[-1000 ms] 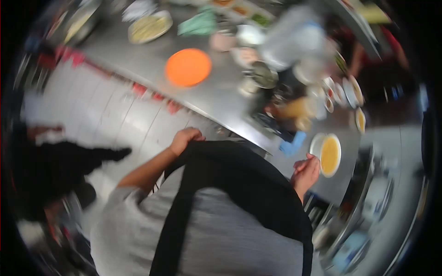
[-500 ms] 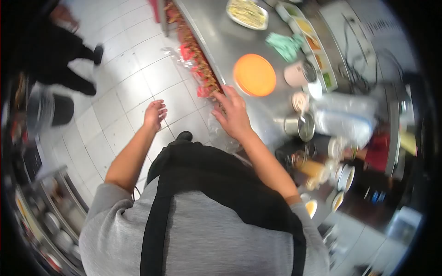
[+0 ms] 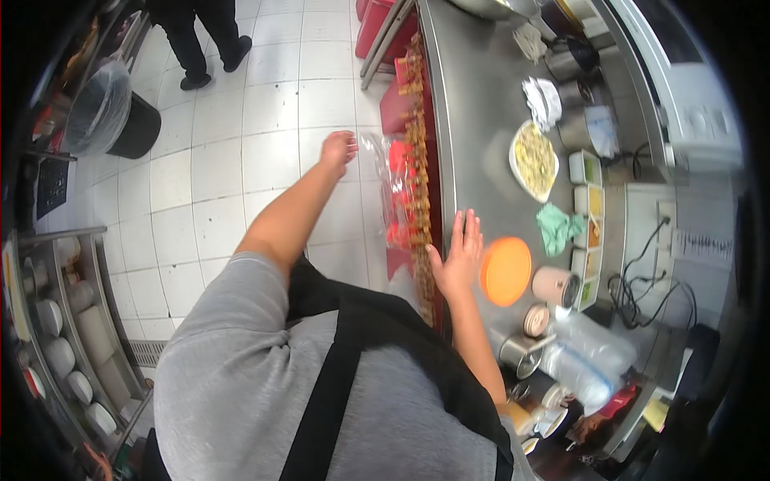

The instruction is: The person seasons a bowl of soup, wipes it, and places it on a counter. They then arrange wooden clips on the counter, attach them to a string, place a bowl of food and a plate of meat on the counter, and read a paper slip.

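My right hand (image 3: 459, 260) is over the near edge of the steel counter (image 3: 473, 160), fingers spread and holding nothing, just left of an orange round lid (image 3: 506, 271). My left hand (image 3: 339, 152) hangs over the tiled floor, its fingers partly curled; whether anything is inside them does not show. Between my two hands, along the counter's side, runs a long row of skewered-looking brown pieces (image 3: 418, 160). Red items in clear plastic (image 3: 397, 192) lie beside that row. Farther along the counter sit an oval dish of pale food (image 3: 534, 162) and a green cloth (image 3: 559, 229).
Another person's dark-trousered legs (image 3: 192, 40) stand at the upper left, near a black bin (image 3: 135, 128) with a clear liner. Shelves with bowls (image 3: 60, 358) are at lower left. Food containers (image 3: 593, 200), a pink canister (image 3: 555, 286) and cables (image 3: 638, 276) line the right.
The whole view has turned and shifted, showing more of the counter. My right hand has gone from the row of brown pieces to the counter edge by the orange lid.
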A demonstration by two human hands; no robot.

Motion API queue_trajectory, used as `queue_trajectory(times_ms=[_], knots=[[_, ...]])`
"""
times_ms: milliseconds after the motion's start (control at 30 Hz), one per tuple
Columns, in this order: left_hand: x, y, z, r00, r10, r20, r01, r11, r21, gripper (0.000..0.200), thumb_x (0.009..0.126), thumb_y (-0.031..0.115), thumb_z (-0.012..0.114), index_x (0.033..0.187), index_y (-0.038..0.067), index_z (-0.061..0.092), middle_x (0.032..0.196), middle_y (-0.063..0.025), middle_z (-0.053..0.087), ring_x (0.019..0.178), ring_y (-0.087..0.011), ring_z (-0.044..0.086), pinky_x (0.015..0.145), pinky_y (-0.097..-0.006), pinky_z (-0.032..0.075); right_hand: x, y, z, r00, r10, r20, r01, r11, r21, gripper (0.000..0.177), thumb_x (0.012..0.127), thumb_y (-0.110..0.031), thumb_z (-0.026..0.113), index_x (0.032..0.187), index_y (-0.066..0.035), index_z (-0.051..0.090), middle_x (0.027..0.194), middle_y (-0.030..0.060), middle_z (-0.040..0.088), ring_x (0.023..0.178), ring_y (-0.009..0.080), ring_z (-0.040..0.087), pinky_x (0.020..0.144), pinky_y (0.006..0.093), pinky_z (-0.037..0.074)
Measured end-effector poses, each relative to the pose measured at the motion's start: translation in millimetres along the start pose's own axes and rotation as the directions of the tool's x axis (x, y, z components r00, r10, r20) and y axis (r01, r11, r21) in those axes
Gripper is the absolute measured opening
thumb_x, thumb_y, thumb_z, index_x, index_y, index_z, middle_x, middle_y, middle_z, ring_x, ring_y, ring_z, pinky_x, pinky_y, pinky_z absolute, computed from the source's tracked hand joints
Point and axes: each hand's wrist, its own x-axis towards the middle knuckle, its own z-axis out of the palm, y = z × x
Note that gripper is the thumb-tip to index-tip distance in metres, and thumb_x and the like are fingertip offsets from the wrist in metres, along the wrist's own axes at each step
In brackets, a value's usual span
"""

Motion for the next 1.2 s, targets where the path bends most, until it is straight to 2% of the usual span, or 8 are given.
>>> queue_trajectory(times_ms=[167, 267, 400, 600, 700, 767, 933, 1200], knots=[[96, 59, 78, 0.995, -0.038, 0.093, 0.024, 0.989, 0.147, 0.017, 0.085, 0.023, 0.053, 0.098, 0.012, 0.052, 0.086, -0.0018, 0.055, 0.078, -0.0132, 0.053, 0.066, -0.0295, 0.044, 90, -12, 7, 0.997, 0.073, 0.024, -0.07, 0.992, -0.108, 0.082, 0.075, -0.022, 0.066, 0.14, -0.007, 0.021, 0.146, 0.0178, 0.015, 0.134, 0.0356, 0.016, 0.108, 0.0475, 0.016], [165, 95, 122, 0.981, 0.104, 0.164, -0.142, 0.959, 0.246, 0.026, 0.088, 0.03, 0.05, 0.104, 0.009, 0.052, 0.095, -0.0027, 0.055, 0.084, -0.0149, 0.051, 0.066, -0.0307, 0.043, 118, -12, 11, 0.993, 0.114, 0.036, -0.107, 0.981, -0.16, 0.078, 0.076, -0.021, 0.065, 0.139, -0.007, 0.023, 0.146, 0.0192, 0.016, 0.134, 0.0369, 0.017, 0.107, 0.0497, 0.016], [266, 124, 175, 0.858, 0.398, 0.326, -0.486, 0.833, 0.263, 0.054, 0.091, 0.046, 0.04, 0.126, 0.005, 0.046, 0.126, -0.0084, 0.049, 0.114, -0.025, 0.045, 0.096, -0.0355, 0.035, 125, -11, 12, 0.99, 0.13, 0.045, -0.12, 0.977, -0.178, 0.072, 0.077, -0.022, 0.065, 0.137, -0.006, 0.029, 0.144, 0.0209, 0.02, 0.132, 0.0396, 0.02, 0.105, 0.052, 0.018], [305, 162, 210, 0.881, 0.174, 0.439, -0.434, 0.665, 0.607, 0.072, 0.089, 0.061, 0.025, 0.13, 0.004, 0.044, 0.134, -0.0153, 0.041, 0.126, -0.0263, 0.035, 0.106, -0.0344, 0.02, 126, -2, 18, 0.993, 0.113, 0.029, -0.104, 0.968, -0.227, 0.07, 0.076, -0.026, 0.065, 0.136, -0.007, 0.032, 0.143, 0.0209, 0.023, 0.131, 0.0396, 0.024, 0.104, 0.0522, 0.022], [319, 156, 190, 0.794, 0.035, 0.607, -0.276, 0.91, 0.309, 0.054, 0.086, 0.056, 0.043, 0.112, 0.011, 0.056, 0.12, -0.0088, 0.054, 0.118, -0.0196, 0.042, 0.103, -0.0357, 0.025, 126, -2, 14, 0.99, 0.139, 0.039, -0.129, 0.972, -0.197, 0.069, 0.076, -0.026, 0.065, 0.135, -0.009, 0.033, 0.142, 0.0203, 0.024, 0.131, 0.0387, 0.024, 0.104, 0.052, 0.021], [298, 174, 168, 0.833, -0.073, 0.549, -0.316, 0.751, 0.579, 0.041, 0.088, 0.046, 0.049, 0.107, 0.011, 0.057, 0.105, -0.0046, 0.059, 0.106, -0.0136, 0.049, 0.093, -0.0328, 0.034, 127, -2, 12, 0.985, 0.165, 0.045, -0.155, 0.973, -0.172, 0.067, 0.075, -0.024, 0.065, 0.134, -0.011, 0.035, 0.142, 0.0194, 0.025, 0.131, 0.0375, 0.024, 0.104, 0.0517, 0.02], [285, 194, 156, 0.824, -0.074, 0.562, -0.243, 0.85, 0.468, 0.02, 0.087, 0.029, 0.056, 0.096, 0.011, 0.058, 0.077, 0.0038, 0.054, 0.069, -0.006, 0.049, 0.065, -0.0246, 0.042, 128, -6, 6, 0.978, 0.202, 0.056, -0.192, 0.97, -0.149, 0.067, 0.074, -0.023, 0.066, 0.134, -0.014, 0.037, 0.143, 0.0156, 0.025, 0.132, 0.0343, 0.023, 0.105, 0.05, 0.02], [299, 186, 144, 0.911, 0.067, 0.407, -0.238, 0.891, 0.386, 0.015, 0.085, 0.024, 0.057, 0.088, 0.01, 0.058, 0.066, 0.0025, 0.047, 0.058, -0.0097, 0.047, 0.056, -0.0237, 0.042, 124, -10, -5, 0.973, 0.227, 0.049, -0.222, 0.971, -0.09, 0.068, 0.075, -0.022, 0.064, 0.136, -0.017, 0.034, 0.143, 0.0129, 0.025, 0.133, 0.0311, 0.024, 0.106, 0.0481, 0.02]])
